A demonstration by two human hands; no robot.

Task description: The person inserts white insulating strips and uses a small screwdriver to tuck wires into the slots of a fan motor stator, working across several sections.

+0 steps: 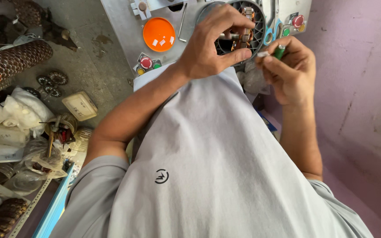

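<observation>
A cluttered workshop floor is spreading out at nine o'clock, with coils of copper winding (12, 59), small gears (51, 81) and bagged parts (23, 110) lying well apart from the work, while a grey machine panel (124, 26) with an orange disc (158, 34) and red and green push buttons (148, 64) is filling the twelve o'clock edge against a pink wall (362, 88).

I am looking down over a grey shirt (208, 167) as the left hand (210, 46) is reaching into the round motor stator (243, 26) mounted at twelve o'clock. Its fingers (225, 15) are curling over the rim, and the thumb is pressing near the lower edge, so the hand is spread around the part rather than clamped tight.

At one o'clock the right hand (289, 70) is holding a green-handled tool (278, 50), with the fingers closed snugly on the handle and its pale tip pointing towards the stator, just beside it. Blue-handled scissors (272, 31) are resting on the panel behind.

In my judgement, this step is going best with the left hand steadying the stator firmly, and the tool is entering gently so the windings are not getting nicked.
</observation>
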